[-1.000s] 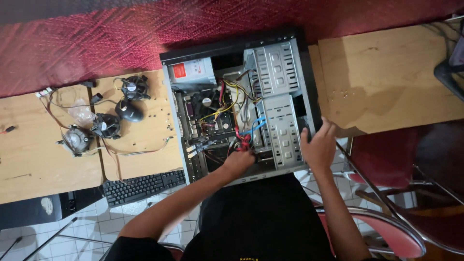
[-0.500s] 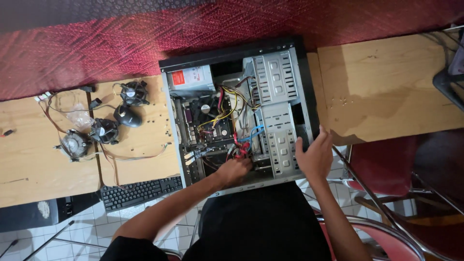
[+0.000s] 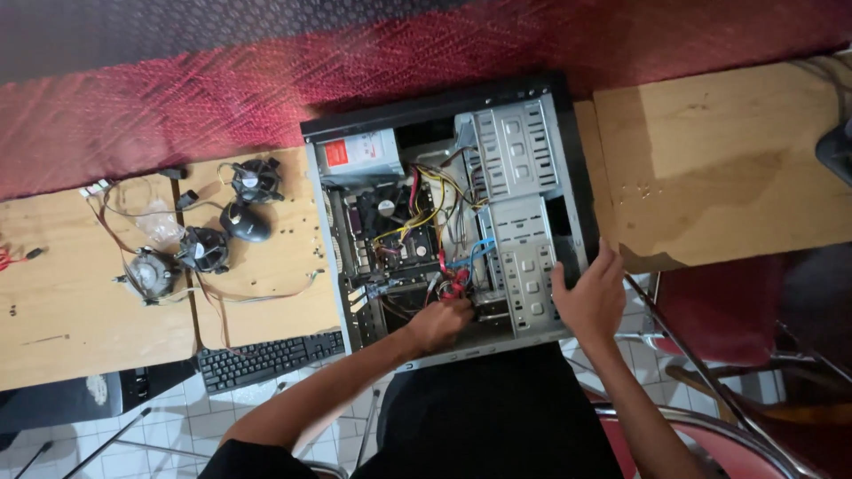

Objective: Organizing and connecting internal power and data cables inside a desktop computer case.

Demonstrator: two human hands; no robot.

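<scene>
Open computer case [image 3: 448,213], side panel off, lying flat at frame centre across the wooden worktop [image 3: 728,168]. Its near edge overhangs toward the person.

Left hand [image 3: 441,324] is down inside the lower part of the case, fingers curled in among the red cable ends [image 3: 455,286] and a blue cable [image 3: 470,255]. Whether it actually pinches a plug, cannot tell: the knuckles hide the fingertips. Right hand [image 3: 590,297] lies spread, palm down, on the lower right rim of the case beside the metal drive cage [image 3: 524,257], holding nothing.

Risks, as judged:
- Yellow and red wire bundle [image 3: 426,208] runs loose over the motherboard [image 3: 390,235]. A tug on one lead could drag its neighbours or unseat a connector.
- Bare sheet-metal edges of the cage sit just beside both hands, so a slip could cut a knuckle.
- Poor light in the case; a plug could go in crooked.
- If the bracing hand lifts, the overhanging case could shift.

Left of centre: loose cooling fans [image 3: 204,248] and a dark mouse [image 3: 247,222] with trailing wires; a black keyboard [image 3: 266,357] below them.
</scene>
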